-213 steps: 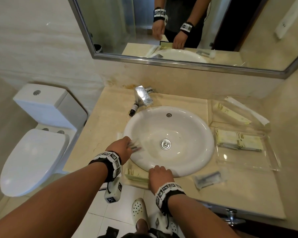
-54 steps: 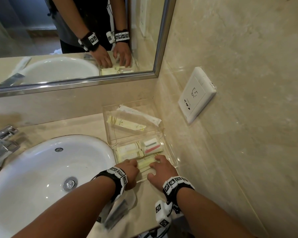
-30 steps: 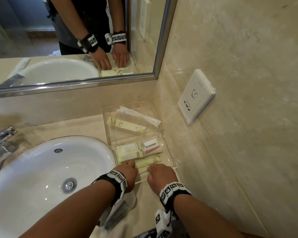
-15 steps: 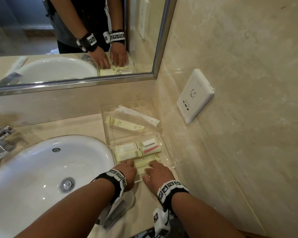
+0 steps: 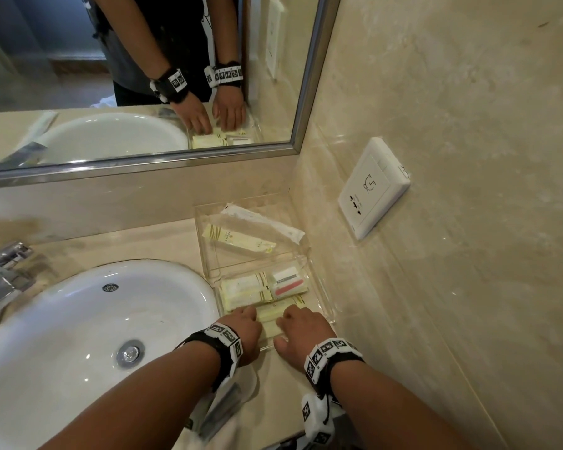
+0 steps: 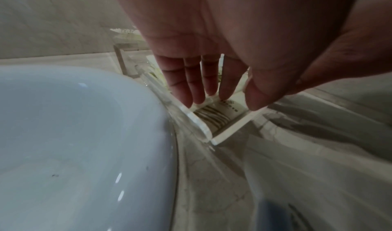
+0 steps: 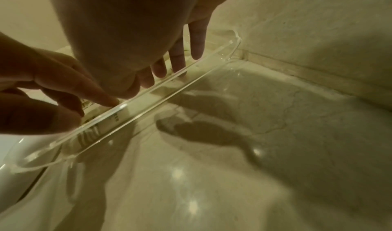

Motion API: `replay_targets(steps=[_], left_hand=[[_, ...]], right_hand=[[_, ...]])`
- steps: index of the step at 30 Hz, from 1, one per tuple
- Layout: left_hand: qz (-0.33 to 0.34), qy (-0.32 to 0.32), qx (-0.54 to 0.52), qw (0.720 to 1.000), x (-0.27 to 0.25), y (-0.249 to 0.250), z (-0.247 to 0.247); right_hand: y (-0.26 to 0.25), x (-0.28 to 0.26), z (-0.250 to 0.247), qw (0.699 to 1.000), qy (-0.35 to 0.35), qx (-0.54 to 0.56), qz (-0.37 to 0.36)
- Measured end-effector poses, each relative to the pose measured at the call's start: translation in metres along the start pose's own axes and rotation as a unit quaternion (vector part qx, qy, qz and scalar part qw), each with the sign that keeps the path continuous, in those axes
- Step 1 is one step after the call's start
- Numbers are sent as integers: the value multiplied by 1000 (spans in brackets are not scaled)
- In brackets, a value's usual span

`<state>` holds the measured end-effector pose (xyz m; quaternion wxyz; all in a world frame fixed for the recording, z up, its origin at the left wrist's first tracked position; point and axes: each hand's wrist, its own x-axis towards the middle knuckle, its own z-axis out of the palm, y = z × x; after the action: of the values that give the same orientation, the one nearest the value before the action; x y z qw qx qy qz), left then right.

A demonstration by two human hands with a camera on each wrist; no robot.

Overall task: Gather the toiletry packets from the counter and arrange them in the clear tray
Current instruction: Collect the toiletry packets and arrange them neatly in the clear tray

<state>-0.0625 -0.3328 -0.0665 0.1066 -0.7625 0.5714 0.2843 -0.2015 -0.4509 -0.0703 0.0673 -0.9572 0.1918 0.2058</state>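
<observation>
Both hands are down in the near tray. Left hand point(image 5: 242, 329) has its fingers straight and together, tips on a cream packet point(image 5: 268, 315); right hand point(image 5: 301, 332) is spread flat, fingers relaxed, pressing the same packet from its 3 o'clock end. Neither hand grips anything.

Change since half a second ago: barely any. The hands have nudged a little deeper into the tray and the packet now lies squarer along the near wall. Seven seconds back, both hands were at the sink's near rim picking packets off the counter, so those have come across. My read: this is the final tidy of the front row, most of the job done.

Clear tray point(image 5: 322, 287) sits at 3 o'clock of the sink point(image 5: 78, 319), tight to the side wall. Inside, at 12 o'clock of the hands, lie a cream packet stack point(image 5: 246, 287) and a white packet with a pink stripe point(image 5: 288, 284) beside it. A second clear tray point(image 5: 205, 251) behind holds a long cream packet point(image 5: 238, 238) and a long white sachet point(image 5: 264, 224).

Left over: a clear-wrapped dark item point(image 5: 221, 414) on the counter point(image 5: 111, 241) at 6 o'clock of the tray, under the left forearm. Probably next.

In the way: the sink rim touches the tray's left wall, leaving little room for the left hand. Wall socket point(image 5: 371, 186) at 2 o'clock, well apart. Tap point(image 5: 0, 271) at 9 o'clock.
</observation>
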Motion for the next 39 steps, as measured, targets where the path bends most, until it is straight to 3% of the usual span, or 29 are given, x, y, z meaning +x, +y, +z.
replay_targets(steps=[4, 15, 19, 27, 33, 39], left_hand=[[-4, 4, 1, 1000, 2, 0, 2], [-1, 2, -5, 1000, 2, 1, 2], [9, 28, -20, 999, 1, -6, 3], [-10, 6, -84, 996, -3, -13, -11], [-64, 108, -165, 978, -5, -32, -45], [-149, 172, -244, 943, -6, -72, -63]], right_hand=[[1, -2, 10, 1000, -20, -14, -11], [1, 1, 6, 1000, 8, 7, 6], [3, -1, 5, 999, 30, 23, 16], [-2, -8, 9, 998, 22, 55, 11], [-13, 28, -41, 977, 140, 163, 13], [-22, 99, -95, 976, 126, 167, 61]])
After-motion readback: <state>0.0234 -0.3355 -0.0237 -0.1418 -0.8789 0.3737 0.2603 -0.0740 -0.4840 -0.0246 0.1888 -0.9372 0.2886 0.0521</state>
